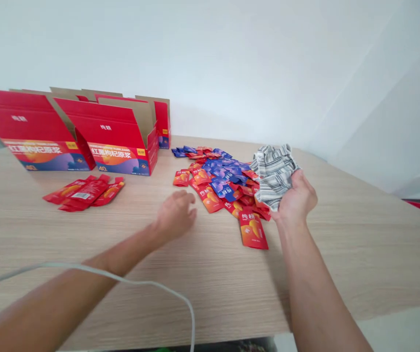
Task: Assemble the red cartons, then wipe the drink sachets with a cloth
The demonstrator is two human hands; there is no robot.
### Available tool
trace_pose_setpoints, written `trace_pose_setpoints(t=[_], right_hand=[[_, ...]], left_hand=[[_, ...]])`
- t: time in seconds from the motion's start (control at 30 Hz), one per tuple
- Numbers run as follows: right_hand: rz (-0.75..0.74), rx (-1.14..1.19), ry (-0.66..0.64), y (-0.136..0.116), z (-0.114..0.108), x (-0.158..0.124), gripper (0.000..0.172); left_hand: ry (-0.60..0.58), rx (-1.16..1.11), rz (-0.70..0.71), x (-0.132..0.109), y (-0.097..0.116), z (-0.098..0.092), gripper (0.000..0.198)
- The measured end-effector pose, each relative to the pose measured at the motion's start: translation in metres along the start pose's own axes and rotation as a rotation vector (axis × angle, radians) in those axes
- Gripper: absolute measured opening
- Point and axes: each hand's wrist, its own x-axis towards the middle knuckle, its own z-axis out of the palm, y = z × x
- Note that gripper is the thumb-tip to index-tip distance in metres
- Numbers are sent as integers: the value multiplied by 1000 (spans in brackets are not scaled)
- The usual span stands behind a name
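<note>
My right hand (298, 195) is closed around a striped grey-and-white cloth (274, 171), holding it up at the right end of a loose heap of sachets. My left hand (176, 215) is over the table in front of the heap, its fingers curled but blurred; I cannot make out anything in it. The heap mixes blue sachets (228, 171) with red sachets (210, 197). One red sachet (253, 230) lies nearest to me, at the heap's front edge.
Open red cartons (118, 137) with raised flaps stand at the back left, another carton (37, 132) beside them. Several red sachets (87, 192) lie in a small pile before them. A white cable (151, 282) crosses the foreground over my left forearm. The wooden table (360, 234) meets a white wall.
</note>
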Motion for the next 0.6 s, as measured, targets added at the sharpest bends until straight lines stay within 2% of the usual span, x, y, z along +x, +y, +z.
trace_pose_setpoints(t=[0.07,0.13,0.2,0.27,0.37,0.43,0.5,0.6], right_hand=[[30,4,67,0,-1,1,19],[61,5,103,1,-1,0,18],[72,-4,95,0,-1,-1,20],[65,-26,83,0,-1,-2,24],[38,-65,70,-2,-1,-4,31],[19,-86,47,-3,0,-5,35],[7,-96,19,-4,0,-5,35],[-11,-108,7,-4,2,-8,34]], left_hand=[[-99,-113,-10,3,58,32,32],[-164,-195,-31,7,106,56,60],[-169,-242,-31,12,141,73,73],[-75,-443,-56,16,161,86,75],[55,-737,-97,18,169,100,64],[61,-841,-107,15,164,103,49],[46,-997,-116,10,149,98,39],[-13,-1180,-151,8,114,80,30]])
